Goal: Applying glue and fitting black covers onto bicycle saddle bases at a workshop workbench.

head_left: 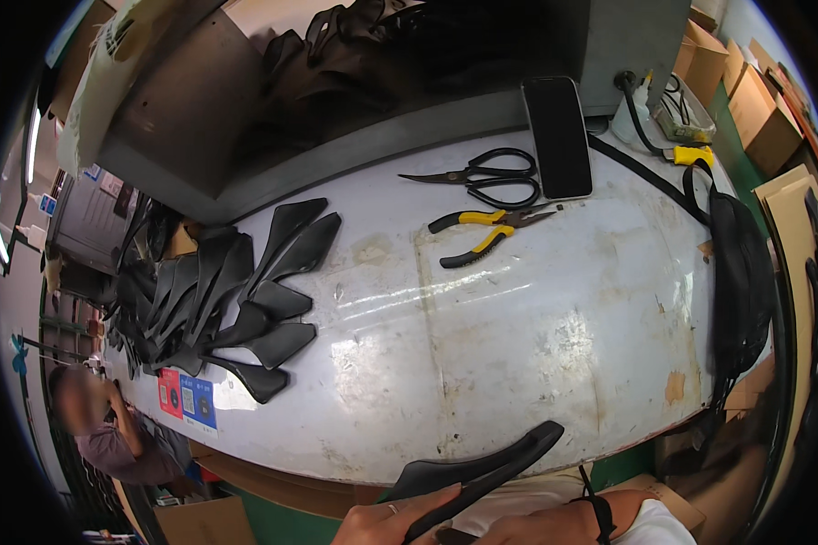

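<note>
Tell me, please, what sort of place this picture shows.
It is probably a workshop: many similar black pieces lie piled on a stained table, pliers and scissors are on it too, and cardboard boxes stand at the right.

You can read no words here: on your desk (518,354), by the near edge toward its left corner, sit a red label (170,393) and a blue label (199,402) – pale square codes, print too small.
</note>
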A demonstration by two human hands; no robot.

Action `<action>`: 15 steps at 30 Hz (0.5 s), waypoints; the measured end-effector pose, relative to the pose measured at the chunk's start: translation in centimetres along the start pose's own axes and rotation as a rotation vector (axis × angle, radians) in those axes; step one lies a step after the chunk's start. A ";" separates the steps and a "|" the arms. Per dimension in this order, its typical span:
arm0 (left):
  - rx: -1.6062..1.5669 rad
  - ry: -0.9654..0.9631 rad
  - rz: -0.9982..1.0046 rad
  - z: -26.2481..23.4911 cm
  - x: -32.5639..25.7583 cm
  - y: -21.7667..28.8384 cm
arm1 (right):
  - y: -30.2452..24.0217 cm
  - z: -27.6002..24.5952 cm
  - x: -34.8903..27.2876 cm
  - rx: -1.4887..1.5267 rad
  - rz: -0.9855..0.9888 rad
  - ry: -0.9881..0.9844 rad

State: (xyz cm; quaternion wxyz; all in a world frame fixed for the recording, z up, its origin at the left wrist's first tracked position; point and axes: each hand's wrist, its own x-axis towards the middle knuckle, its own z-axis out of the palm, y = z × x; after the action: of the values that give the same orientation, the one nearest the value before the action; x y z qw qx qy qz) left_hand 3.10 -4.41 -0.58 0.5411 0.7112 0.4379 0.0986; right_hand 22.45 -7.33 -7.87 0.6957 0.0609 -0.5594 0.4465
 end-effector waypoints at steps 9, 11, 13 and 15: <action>0.015 0.009 -0.009 0.6 -0.1 0.1 | 0.4 1.2 -0.5 0.090 0.029 0.307; 0.001 0.005 -0.011 0.6 0.5 0.1 | 4.8 0.5 -0.6 -0.123 -0.317 0.221; 0.083 0.019 -0.074 0.3 0.4 0.4 | 2.1 -0.3 -0.4 -0.201 -0.161 -0.064; 0.070 0.008 -0.070 0.0 0.5 0.4 | 1.4 0.1 -0.3 -0.207 -0.104 -0.003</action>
State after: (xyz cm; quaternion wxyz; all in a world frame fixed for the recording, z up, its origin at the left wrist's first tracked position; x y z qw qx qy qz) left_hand 3.66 -4.08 -0.39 0.5170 0.7137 0.4678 0.0672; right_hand 21.42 -6.76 -8.69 0.7196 0.0182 -0.5998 0.3494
